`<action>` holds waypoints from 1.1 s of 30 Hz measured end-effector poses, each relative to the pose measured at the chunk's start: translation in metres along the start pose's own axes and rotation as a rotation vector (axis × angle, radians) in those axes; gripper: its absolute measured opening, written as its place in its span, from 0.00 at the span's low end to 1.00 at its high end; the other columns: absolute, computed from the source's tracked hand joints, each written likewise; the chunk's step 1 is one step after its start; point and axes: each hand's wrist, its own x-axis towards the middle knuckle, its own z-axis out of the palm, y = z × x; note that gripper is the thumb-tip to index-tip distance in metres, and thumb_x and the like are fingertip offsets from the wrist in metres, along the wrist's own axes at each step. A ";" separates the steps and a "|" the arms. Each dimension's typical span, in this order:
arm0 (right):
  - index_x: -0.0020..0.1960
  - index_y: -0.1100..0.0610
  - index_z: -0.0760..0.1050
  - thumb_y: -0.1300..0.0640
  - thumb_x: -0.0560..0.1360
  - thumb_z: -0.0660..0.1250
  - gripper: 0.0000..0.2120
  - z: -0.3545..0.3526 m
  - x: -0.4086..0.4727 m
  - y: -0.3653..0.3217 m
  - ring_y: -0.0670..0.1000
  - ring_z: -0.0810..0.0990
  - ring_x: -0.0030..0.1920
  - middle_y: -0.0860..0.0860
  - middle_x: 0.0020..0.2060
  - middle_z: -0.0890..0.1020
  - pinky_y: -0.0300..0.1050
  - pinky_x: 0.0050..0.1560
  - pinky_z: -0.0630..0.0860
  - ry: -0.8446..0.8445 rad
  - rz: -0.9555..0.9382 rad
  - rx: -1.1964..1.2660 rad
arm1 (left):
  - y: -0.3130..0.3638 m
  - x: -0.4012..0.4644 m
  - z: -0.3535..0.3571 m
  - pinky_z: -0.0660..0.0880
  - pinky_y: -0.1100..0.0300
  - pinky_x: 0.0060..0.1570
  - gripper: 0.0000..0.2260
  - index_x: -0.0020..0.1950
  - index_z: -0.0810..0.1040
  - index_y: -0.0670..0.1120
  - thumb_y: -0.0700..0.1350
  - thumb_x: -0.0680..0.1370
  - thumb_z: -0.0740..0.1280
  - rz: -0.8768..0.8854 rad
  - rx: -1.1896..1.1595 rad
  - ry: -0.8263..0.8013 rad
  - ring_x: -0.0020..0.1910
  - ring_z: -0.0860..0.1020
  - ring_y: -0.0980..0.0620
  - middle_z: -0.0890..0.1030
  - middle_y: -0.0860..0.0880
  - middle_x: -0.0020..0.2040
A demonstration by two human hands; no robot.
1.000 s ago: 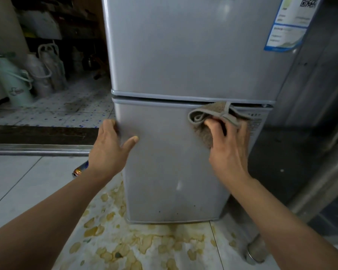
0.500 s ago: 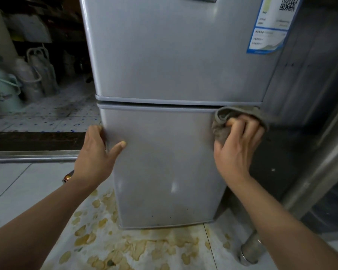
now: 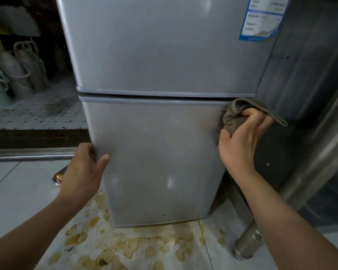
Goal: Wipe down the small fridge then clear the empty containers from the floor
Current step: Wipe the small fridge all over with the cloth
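— Now, right hand (image 3: 240, 141)?
— Clenched round a grey-brown cloth (image 3: 234, 117), bunched against the right edge of the small fridge (image 3: 160, 152), just under the seam between the two doors.
— And left hand (image 3: 82, 172)?
— Gripping the lower door's left edge: thumb flat on the front, fingers wrapped round the side.
— Containers?
— One can (image 3: 57, 177) lying on the floor tiles (image 3: 18, 191), just left of that wrist, partly hidden by it. Pale jugs (image 3: 21, 71) farther back on the left, beyond a dark threshold.
— Anything else?
— Yellowish flaky stains (image 3: 125, 248) spread over the floor in front of the fridge. Blue-edged label (image 3: 261, 18) at top right of the upper door. Metal post (image 3: 246, 244) standing at lower right.
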 end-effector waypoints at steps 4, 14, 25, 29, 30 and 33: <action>0.53 0.69 0.65 0.69 0.65 0.61 0.17 0.013 -0.023 0.020 0.62 0.66 0.59 0.67 0.59 0.64 0.48 0.65 0.63 0.040 -0.001 -0.029 | -0.006 0.000 0.006 0.66 0.59 0.31 0.10 0.51 0.63 0.51 0.51 0.77 0.63 0.035 -0.025 0.020 0.36 0.72 0.55 0.74 0.50 0.44; 0.54 0.69 0.63 0.69 0.67 0.69 0.20 0.026 -0.129 0.073 0.67 0.67 0.59 0.68 0.62 0.62 0.48 0.61 0.63 -0.375 0.273 -0.302 | -0.009 -0.003 0.009 0.73 0.55 0.36 0.10 0.52 0.63 0.53 0.55 0.76 0.61 0.027 -0.092 0.018 0.39 0.75 0.51 0.75 0.51 0.43; 0.56 0.58 0.65 0.64 0.63 0.67 0.23 0.043 -0.123 0.033 0.63 0.66 0.54 0.61 0.56 0.66 0.57 0.58 0.64 -0.125 -0.231 -0.281 | -0.016 -0.017 0.014 0.71 0.53 0.45 0.11 0.56 0.69 0.47 0.52 0.79 0.59 0.015 -0.056 -0.017 0.46 0.74 0.50 0.74 0.51 0.48; 0.53 0.53 0.67 0.63 0.58 0.78 0.29 0.038 -0.177 0.065 0.68 0.79 0.45 0.65 0.45 0.80 0.60 0.45 0.78 -0.472 -0.488 -0.512 | -0.015 -0.015 0.013 0.69 0.55 0.43 0.07 0.53 0.67 0.50 0.51 0.79 0.59 0.000 -0.074 -0.032 0.45 0.73 0.52 0.74 0.51 0.47; 0.53 0.53 0.67 0.64 0.59 0.78 0.29 0.035 -0.176 0.066 0.68 0.79 0.44 0.65 0.45 0.80 0.60 0.44 0.79 -0.547 -0.506 -0.509 | -0.015 -0.015 0.013 0.68 0.56 0.42 0.06 0.52 0.66 0.51 0.51 0.79 0.59 0.002 -0.075 -0.038 0.44 0.73 0.52 0.74 0.52 0.47; 0.52 0.54 0.66 0.65 0.58 0.77 0.29 0.032 -0.155 0.048 0.69 0.77 0.47 0.66 0.47 0.77 0.63 0.47 0.77 -0.515 -0.511 -0.423 | -0.016 -0.015 0.012 0.66 0.57 0.42 0.06 0.51 0.65 0.51 0.51 0.78 0.60 -0.001 -0.083 -0.040 0.43 0.72 0.52 0.74 0.51 0.46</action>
